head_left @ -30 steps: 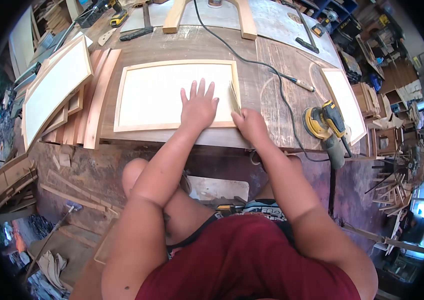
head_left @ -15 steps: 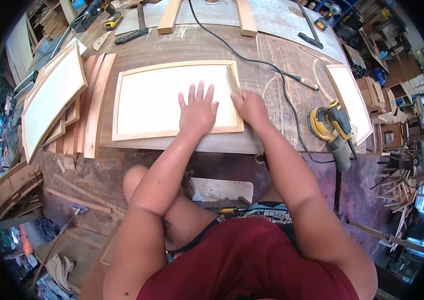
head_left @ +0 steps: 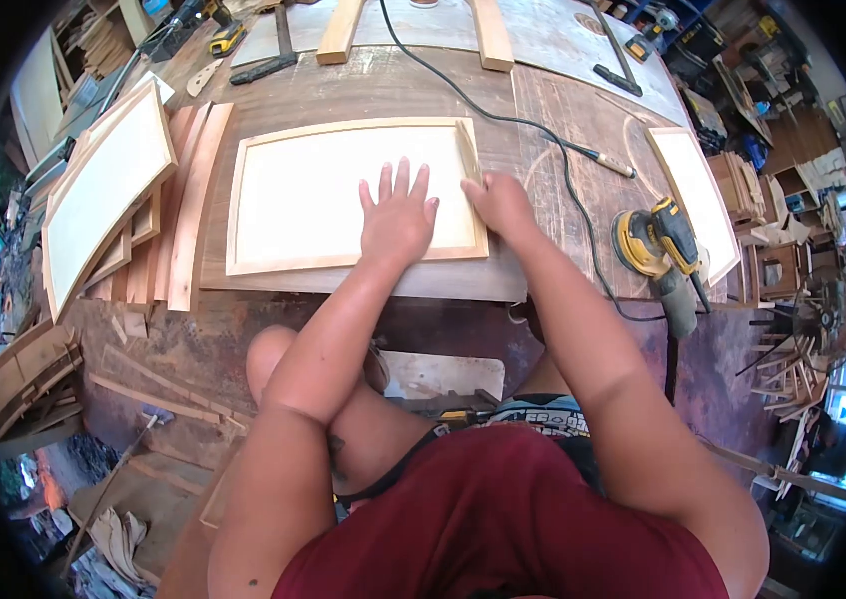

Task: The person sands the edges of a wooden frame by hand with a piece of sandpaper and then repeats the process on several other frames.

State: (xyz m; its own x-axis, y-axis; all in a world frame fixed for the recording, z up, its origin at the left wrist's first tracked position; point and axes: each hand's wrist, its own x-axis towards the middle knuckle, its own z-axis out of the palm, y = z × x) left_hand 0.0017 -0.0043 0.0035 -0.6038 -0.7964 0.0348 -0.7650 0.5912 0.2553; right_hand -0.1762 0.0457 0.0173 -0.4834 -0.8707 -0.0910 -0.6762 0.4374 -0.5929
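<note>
A framed wooden panel (head_left: pixel 303 200) with a pale flat face and a curved top edge lies on the workbench in front of me. My left hand (head_left: pixel 398 215) rests flat on its face, fingers spread. At the panel's right side, my right hand (head_left: pixel 503 205) is closed with its thumb on top, pinching a thin tan strip (head_left: pixel 467 147) that runs along the inside of the right frame edge. The strip looks like folded sandpaper, but its kind is not certain. The fingers underneath are hidden.
A yellow-and-black sander (head_left: pixel 648 243) and its cord lie to the right, with another framed panel (head_left: pixel 695 190) beyond. At left, more panels (head_left: pixel 113 200) lean on wooden boards (head_left: pixel 198 215). Clamps (head_left: pixel 265 68) and a wooden frame (head_left: pixel 339 35) lie at the back.
My right hand has shifted slightly up along the panel's right edge with the strip. My left hand stays flat on the panel.
</note>
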